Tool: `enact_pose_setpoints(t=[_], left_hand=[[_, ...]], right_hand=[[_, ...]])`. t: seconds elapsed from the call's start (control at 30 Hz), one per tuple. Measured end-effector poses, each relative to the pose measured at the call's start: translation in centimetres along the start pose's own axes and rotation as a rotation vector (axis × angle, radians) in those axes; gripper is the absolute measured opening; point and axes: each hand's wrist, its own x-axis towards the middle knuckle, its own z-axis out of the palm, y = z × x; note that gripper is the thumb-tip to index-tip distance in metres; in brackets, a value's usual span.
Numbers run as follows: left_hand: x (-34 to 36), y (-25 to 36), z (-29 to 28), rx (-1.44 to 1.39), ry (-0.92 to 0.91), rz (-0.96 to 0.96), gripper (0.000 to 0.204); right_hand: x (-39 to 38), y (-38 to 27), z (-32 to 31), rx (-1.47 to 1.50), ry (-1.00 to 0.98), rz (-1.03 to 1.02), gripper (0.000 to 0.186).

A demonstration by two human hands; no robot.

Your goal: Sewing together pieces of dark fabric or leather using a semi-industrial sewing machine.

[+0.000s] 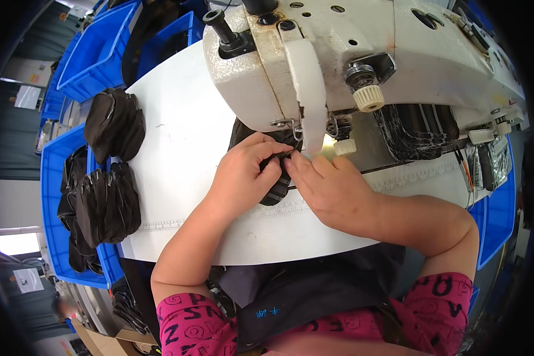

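Head view: At 9 o'clock, a blue bin (48, 184) holds dark fabric pieces (80, 252); stacked dark bundles (108, 204) lie at its inner edge. A second blue bin (77, 83) sits at 10 o'clock. Blue lettering marks your apron (314, 296) at 6 o'clock; a printed ruler scale (412, 181) crosses the table. Your left hand (243, 178) pinches the striped workpiece (276, 193), located at its 3 o'clock, below the sewing head. Your right hand (338, 190) touches its 10 o'clock-side edge; its grip cannot be determined.
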Motion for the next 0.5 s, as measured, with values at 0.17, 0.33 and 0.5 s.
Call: enact_pose_setpoints(t=[0.17,0.33,0.5], left_hand=[[0.0,-0.2,0.2,0.071,0.022,0.120,0.026],[-0.1,0.6,0.3,0.242,0.020,0.189,0.024],[-0.3,1.1,0.0,0.309,0.005,0.223,0.024]], right_hand=[[-0.3,-0.6,-0.1,0.068,-0.104,0.071,0.053],[0.0,0.0,-0.3,0.096,-0.071,0.039,0.044],[0.3,0.8,0.1,0.079,0.095,-0.048,0.037]])
